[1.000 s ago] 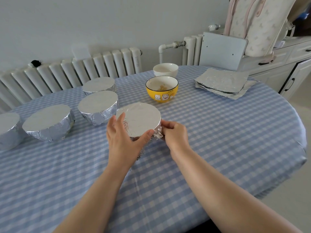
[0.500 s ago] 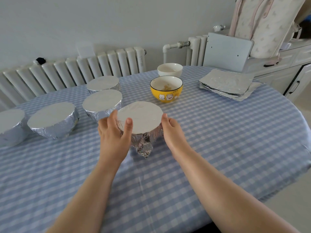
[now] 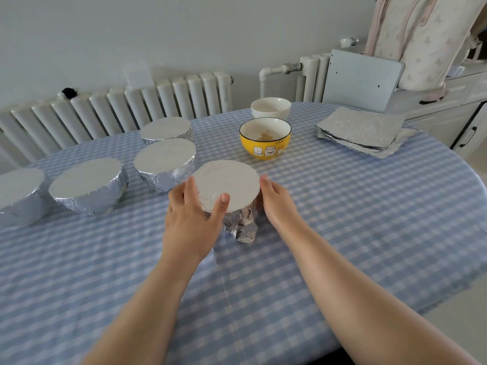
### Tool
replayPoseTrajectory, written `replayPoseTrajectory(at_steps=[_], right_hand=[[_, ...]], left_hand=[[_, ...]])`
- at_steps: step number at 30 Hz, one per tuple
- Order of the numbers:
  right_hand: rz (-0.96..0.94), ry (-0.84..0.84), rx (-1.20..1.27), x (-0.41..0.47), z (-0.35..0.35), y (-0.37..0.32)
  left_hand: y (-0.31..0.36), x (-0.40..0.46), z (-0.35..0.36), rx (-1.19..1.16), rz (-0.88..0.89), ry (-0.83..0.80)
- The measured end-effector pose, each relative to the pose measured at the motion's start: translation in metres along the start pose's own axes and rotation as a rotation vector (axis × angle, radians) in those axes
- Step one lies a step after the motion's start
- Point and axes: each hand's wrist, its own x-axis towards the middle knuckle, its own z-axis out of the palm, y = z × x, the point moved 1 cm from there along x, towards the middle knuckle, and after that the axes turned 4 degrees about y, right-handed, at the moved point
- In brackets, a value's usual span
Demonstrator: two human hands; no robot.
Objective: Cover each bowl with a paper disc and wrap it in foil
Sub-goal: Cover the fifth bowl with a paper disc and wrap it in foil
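Head view: we see left hand (image 3: 190,219) cupping near-left side of round foil-wrapped bowl (image 3: 228,191), thumb lying on its flat top, fingers curled round rim. Right hand (image 3: 278,202) presses right side, fingers hidden behind bowl, so cannot tell whether they curl. Bowl sits mid-table on blue-checked tablecloth (image 3: 342,219), loose foil flap (image 3: 243,227) hanging at front. Four wrapped bowls (image 3: 88,187) lined up left. Beyond: uncovered yellow ceramic bowl (image 3: 264,139), white bowl (image 3: 270,108), stack of square foil sheets (image 3: 362,130) right.

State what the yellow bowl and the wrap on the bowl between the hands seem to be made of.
Yellow bowl: probably glazed ceramic, glossy with printed cartoon cats. Wrap: thin metal foil, silvery, crinkled and reflective at the side.
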Motion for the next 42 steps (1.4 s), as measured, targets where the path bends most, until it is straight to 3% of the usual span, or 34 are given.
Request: replayPoseTrajectory(at_steps=[4,10,21,34,42], right_hand=[[-0.011,0.004,-0.005,0.003,0.002,0.003],[-0.085,0.141,0.147,0.008,-0.002,0.004],[-0.026,0.152,0.252,-0.001,0.007,0.017],[0.189,0.146,0.402,0.007,0.011,0.01],[0.183,0.14,0.45,0.014,0.01,0.008]], left_hand=[[-0.003,0.004,-0.007,0.111,-0.011,0.029],[-0.013,0.016,-0.01,0.145,0.292,-0.083],[-0.013,0.013,-0.011,0.051,0.199,-0.134],[-0.008,0.013,-0.009,-0.052,0.142,-0.135],[-0.008,0.013,-0.008,-0.069,0.127,-0.131]])
